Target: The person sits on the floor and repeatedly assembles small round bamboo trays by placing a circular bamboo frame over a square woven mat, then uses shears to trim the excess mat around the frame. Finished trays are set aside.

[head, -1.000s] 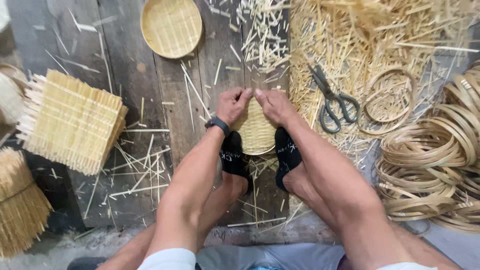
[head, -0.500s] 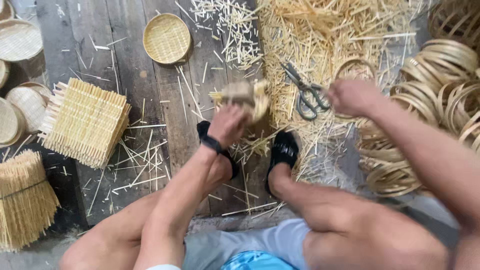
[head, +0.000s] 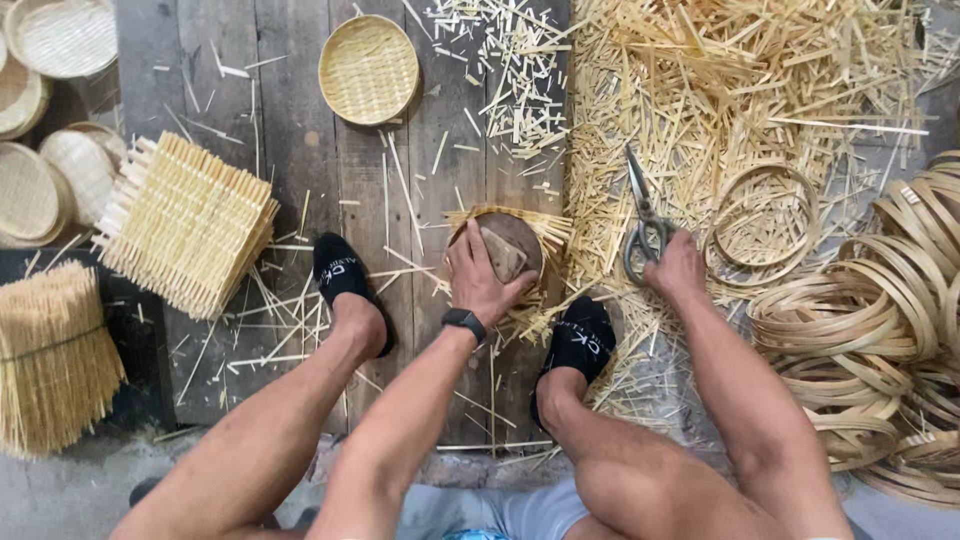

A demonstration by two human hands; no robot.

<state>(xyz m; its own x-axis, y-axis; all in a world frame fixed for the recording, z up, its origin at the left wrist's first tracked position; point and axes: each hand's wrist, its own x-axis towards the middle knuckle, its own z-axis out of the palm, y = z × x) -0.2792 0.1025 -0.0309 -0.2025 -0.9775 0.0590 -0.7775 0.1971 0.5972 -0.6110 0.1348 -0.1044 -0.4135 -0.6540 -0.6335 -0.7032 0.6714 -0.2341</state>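
Note:
My left hand (head: pixel 482 278) presses down on a round dark wooden form (head: pixel 515 238) with a small tan block on top. The form sits on a square woven bamboo mat (head: pixel 545 225) whose loose strip ends stick out around it. A black watch is on that wrist. Off to the right, my right hand (head: pixel 678 268) grips the handles of grey metal scissors (head: pixel 640 215), which lie on a litter of bamboo strips with the blades pointing away from me. My feet in black socks (head: pixel 340 275) rest on either side of the form.
A stack of square woven mats (head: pixel 185 225) lies at the left, and a round woven tray (head: pixel 368 68) farther away. Finished round baskets (head: pixel 40 150) and a stick bundle (head: pixel 50 350) sit at the far left. Bamboo hoops (head: pixel 870 320) pile at the right beside a heap of cut strips (head: pixel 750 90).
Both hands were together on the woven piece. My right hand has since reached right and taken the scissors' handles, while my left hand set the piece down under the round form.

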